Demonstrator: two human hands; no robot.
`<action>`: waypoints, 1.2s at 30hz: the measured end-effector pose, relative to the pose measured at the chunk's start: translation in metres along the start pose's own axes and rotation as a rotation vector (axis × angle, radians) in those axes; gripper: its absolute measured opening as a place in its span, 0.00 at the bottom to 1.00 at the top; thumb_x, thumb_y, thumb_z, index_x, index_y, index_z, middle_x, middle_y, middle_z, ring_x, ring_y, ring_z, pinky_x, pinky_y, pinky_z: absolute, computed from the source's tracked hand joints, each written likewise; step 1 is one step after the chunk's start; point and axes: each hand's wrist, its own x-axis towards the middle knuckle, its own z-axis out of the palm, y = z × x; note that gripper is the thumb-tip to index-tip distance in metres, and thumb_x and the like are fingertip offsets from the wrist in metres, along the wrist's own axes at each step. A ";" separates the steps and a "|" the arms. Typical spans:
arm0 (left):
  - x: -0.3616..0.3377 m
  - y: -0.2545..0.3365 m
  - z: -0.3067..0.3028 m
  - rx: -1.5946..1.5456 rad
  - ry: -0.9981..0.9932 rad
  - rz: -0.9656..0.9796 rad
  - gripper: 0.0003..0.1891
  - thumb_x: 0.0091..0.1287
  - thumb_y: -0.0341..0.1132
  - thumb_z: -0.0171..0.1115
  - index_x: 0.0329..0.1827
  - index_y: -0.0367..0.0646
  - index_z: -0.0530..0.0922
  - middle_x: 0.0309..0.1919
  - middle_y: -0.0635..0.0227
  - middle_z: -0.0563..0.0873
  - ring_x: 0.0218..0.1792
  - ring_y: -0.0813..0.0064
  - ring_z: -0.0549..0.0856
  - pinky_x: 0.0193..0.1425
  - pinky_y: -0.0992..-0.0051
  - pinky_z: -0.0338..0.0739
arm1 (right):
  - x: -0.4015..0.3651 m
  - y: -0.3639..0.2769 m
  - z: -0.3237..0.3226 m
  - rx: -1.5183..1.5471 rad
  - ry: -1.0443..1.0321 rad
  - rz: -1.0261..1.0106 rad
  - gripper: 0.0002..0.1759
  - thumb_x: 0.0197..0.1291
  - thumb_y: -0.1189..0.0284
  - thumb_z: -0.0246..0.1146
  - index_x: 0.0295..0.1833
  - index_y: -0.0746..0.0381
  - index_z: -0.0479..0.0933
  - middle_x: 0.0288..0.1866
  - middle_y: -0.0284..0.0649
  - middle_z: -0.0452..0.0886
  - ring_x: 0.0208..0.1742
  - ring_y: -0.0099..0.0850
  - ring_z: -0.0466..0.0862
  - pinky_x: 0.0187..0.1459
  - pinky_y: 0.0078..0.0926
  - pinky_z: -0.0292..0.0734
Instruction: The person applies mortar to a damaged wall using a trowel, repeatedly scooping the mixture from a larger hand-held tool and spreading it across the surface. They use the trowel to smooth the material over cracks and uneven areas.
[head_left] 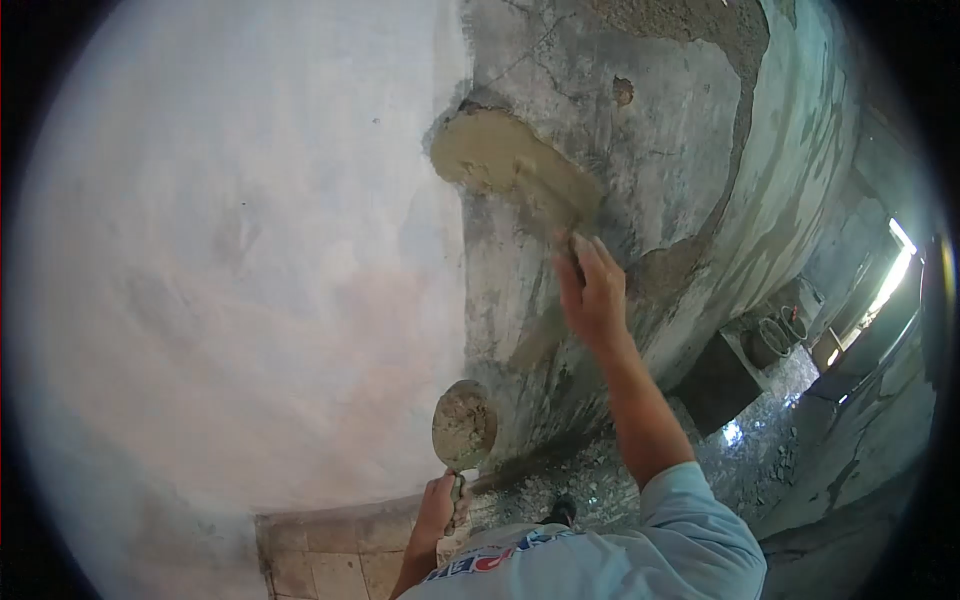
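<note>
My right hand (597, 290) is raised to the wall, fingers closed around the handle of a trowel (560, 195). Its blade is smeared by motion and lies against a patch of wet mortar (485, 150). This tan patch fills a long hollow in the bare grey wall (650, 140), beside the edge of the white painted part (250, 200). Lower down, my left hand (435, 505) grips the handle of a round plastering ladle (464, 425). Mortar covers the ladle's bowl, held close to the wall.
Rough broken plaster (670, 270) edges the grey area on the right. Rubble (570, 475) litters the floor by my shoe (562, 511). Brown tiles (340, 575) line the wall's foot. Further right are a dark box-like block (715, 385), buckets (772, 335) and a bright opening (890, 275).
</note>
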 end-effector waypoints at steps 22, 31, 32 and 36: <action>-0.007 0.003 -0.013 -0.061 0.127 0.006 0.26 0.83 0.56 0.46 0.30 0.45 0.72 0.14 0.75 0.69 0.10 0.81 0.65 0.13 0.75 0.59 | 0.093 -0.041 -0.019 0.214 -0.477 0.454 0.21 0.81 0.62 0.52 0.48 0.70 0.82 0.22 0.34 0.74 0.21 0.22 0.74 0.27 0.29 0.72; -0.004 0.006 -0.009 -0.015 0.094 -0.036 0.26 0.82 0.57 0.45 0.31 0.45 0.72 0.14 0.75 0.69 0.10 0.81 0.64 0.13 0.75 0.58 | 0.069 -0.048 0.038 0.668 -0.303 0.476 0.23 0.80 0.60 0.48 0.48 0.70 0.80 0.18 0.32 0.72 0.16 0.21 0.71 0.22 0.27 0.68; -0.005 0.009 -0.009 0.006 0.092 -0.033 0.26 0.82 0.56 0.45 0.31 0.45 0.72 0.15 0.74 0.69 0.10 0.81 0.65 0.13 0.75 0.58 | 0.070 -0.050 0.044 0.654 -0.306 0.471 0.23 0.81 0.60 0.48 0.49 0.70 0.79 0.19 0.31 0.72 0.17 0.20 0.70 0.22 0.25 0.67; 0.003 0.003 -0.012 -0.046 0.087 -0.049 0.26 0.83 0.56 0.45 0.31 0.45 0.71 0.15 0.73 0.69 0.10 0.80 0.65 0.13 0.74 0.58 | 0.071 -0.056 0.050 0.577 -0.306 0.476 0.23 0.81 0.61 0.47 0.49 0.71 0.79 0.19 0.31 0.71 0.17 0.20 0.69 0.22 0.25 0.66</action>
